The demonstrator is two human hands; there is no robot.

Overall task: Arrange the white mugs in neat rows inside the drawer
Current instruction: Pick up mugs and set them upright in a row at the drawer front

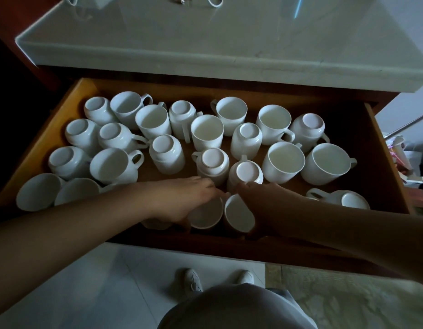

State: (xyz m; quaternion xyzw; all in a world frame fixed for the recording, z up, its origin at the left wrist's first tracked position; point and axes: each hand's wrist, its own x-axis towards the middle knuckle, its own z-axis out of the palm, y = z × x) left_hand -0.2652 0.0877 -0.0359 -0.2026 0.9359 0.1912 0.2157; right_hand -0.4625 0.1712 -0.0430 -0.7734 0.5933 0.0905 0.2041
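Note:
An open wooden drawer holds several white mugs, some upright like the large one, some upside down like the one, in loose uneven rows. At the drawer's front middle my left hand wraps around an upright mug. Right beside it my right hand grips a second mug, tilted toward the first. The two held mugs nearly touch. An upside-down mug stands just behind my right fingers.
A pale stone countertop overhangs the drawer's back. One mug lies on its side at the front right. Two mugs lean at the front left corner. Tiled floor and my shoes are below.

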